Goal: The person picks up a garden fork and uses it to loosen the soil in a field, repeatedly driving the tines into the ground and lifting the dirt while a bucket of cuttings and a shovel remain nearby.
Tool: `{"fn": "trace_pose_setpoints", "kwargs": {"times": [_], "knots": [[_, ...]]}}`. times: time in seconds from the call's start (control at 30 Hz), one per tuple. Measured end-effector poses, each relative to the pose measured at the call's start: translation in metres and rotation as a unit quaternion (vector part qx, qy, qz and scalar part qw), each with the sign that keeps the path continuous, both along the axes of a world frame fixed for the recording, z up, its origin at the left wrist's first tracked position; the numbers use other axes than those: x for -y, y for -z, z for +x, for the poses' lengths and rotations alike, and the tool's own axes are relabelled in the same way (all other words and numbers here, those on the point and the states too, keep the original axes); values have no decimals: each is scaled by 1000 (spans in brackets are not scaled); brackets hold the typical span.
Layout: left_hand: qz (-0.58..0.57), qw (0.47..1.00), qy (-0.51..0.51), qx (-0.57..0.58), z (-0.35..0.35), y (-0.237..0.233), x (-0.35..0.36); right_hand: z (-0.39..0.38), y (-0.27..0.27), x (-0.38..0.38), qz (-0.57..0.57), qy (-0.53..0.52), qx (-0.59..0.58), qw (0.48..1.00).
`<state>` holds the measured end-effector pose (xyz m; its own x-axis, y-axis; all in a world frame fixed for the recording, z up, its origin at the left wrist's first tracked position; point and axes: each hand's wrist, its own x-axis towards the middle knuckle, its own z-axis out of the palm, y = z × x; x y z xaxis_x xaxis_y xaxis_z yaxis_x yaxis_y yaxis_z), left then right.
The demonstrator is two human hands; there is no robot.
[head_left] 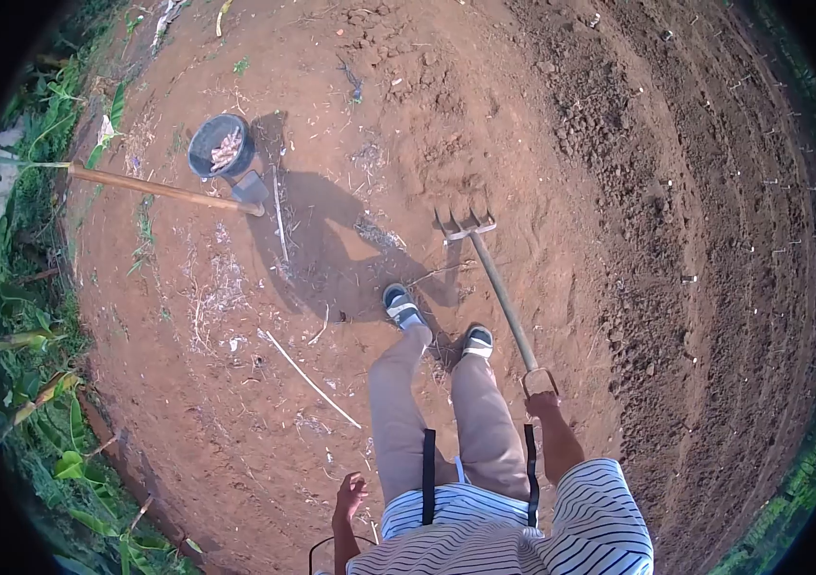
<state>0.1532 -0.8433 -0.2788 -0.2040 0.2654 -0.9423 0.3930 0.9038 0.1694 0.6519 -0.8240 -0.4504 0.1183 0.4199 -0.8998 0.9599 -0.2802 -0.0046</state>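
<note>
My right hand is closed around the loop-shaped grip of a garden fork. Its wooden shaft slants away from me to several metal tines, which point away and rest at the soil. My left hand hangs beside my left hip, fingers loosely bent and apart, with nothing visible in it. Both shoes stand on the bare earth, left of the fork's shaft.
A hoe lies ahead on the left, its blade beside a dark bucket holding pinkish pieces. A thin pale stick lies left of my legs. Tilled soil rows run along the right; green plants edge the left.
</note>
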Motion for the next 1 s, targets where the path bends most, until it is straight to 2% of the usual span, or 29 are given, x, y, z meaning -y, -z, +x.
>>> {"fn": "trace_pose_setpoints", "kwargs": {"times": [0.07,0.13,0.2,0.23,0.3,0.33,0.37,0.4,0.43,0.47,0.5,0.53,0.6,0.67,0.73,0.77,0.8,0.87,0.93,1.0], "knots": [[29,999,-10,-10,5,-15,3,-6,-4,-6,-53,2,-40,998],[48,998,-36,-3,6,-20,11,-2,-24,-24,-47,-5,-38,998],[37,998,-41,31,6,-34,17,7,-48,-42,-82,-24,-93,992],[38,998,-31,33,7,-40,18,14,-60,-53,-41,-67,-137,987],[52,997,-41,27,14,-50,15,19,-123,-110,-57,-96,-176,978],[62,997,-50,20,19,-56,15,21,-145,-132,-9,-96,-178,979],[78,993,-90,24,25,-62,12,21,-173,-165,-69,-69,-202,975],[84,992,-92,26,30,-67,9,23,-187,-191,-76,-27,-203,976],[92,990,-104,24,34,-71,10,18,-226,-222,-54,-13,-174,983],[103,988,-115,22,37,-71,12,24,-242,-249,55,-107,-189,975],[103,987,-120,27,39,-69,13,29,-277,-282,142,-101,-221,959],[112,985,-125,28,41,-68,15,29,-299,-317,184,-42,-204,961],[73,993,-74,47,40,-64,15,36,-351,-388,183,-73,-182,963],[73,994,-62,46,35,-57,16,40,-408,-431,275,-134,-132,943],[124,981,-143,32,37,-55,16,38,-505,-434,303,-128,-138,934],[115,982,-149,30,37,-56,18,47,-530,-439,358,-177,-138,906],[108,981,-156,32,39,-55,15,46,-569,-433,403,-142,-81,900],[87,987,-131,26,39,-54,14,51,-618,-424,502,-201,-13,841],[71,989,-130,29,34,-50,16,51,-653,-409,563,-186,-70,802],[69,988,-131,34,34,-56,17,15,-703,-373,489,-115,-48,863]]}}
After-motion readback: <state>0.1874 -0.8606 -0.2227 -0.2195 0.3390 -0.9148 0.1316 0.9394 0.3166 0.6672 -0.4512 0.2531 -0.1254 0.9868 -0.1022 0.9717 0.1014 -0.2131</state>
